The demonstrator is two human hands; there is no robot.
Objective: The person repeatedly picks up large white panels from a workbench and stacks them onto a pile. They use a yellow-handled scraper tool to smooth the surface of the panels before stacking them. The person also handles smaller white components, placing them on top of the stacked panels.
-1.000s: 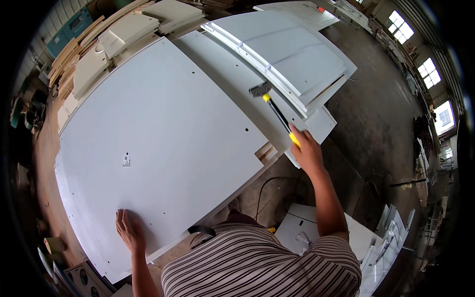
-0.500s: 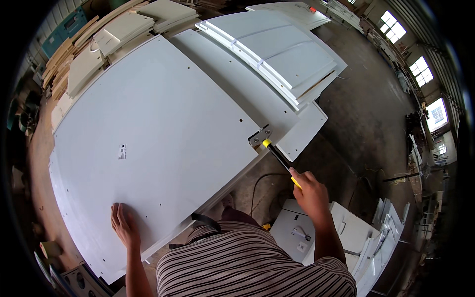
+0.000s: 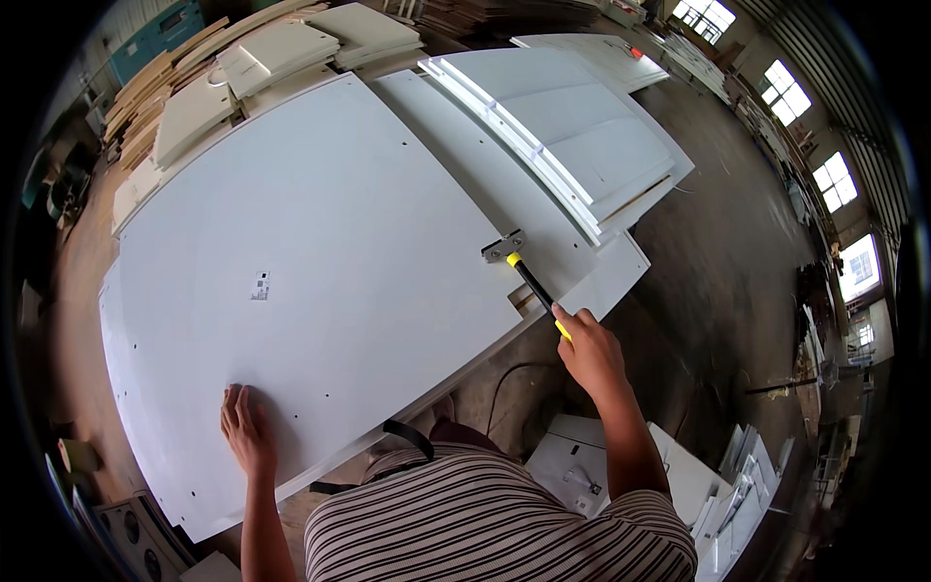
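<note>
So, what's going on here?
A person is working at a big white panel with both hands. The left hand rests on its surface, while the right hand grips a black-and-yellow scraper-like tool. The tool's metal head is over the panel's right edge, near a corner notch; whether it touches isn't clear. More white panels lie stacked beyond.

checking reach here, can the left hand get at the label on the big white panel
Probably yes: the left hand rests on the white panel, and nothing lies between it and the label.
</note>
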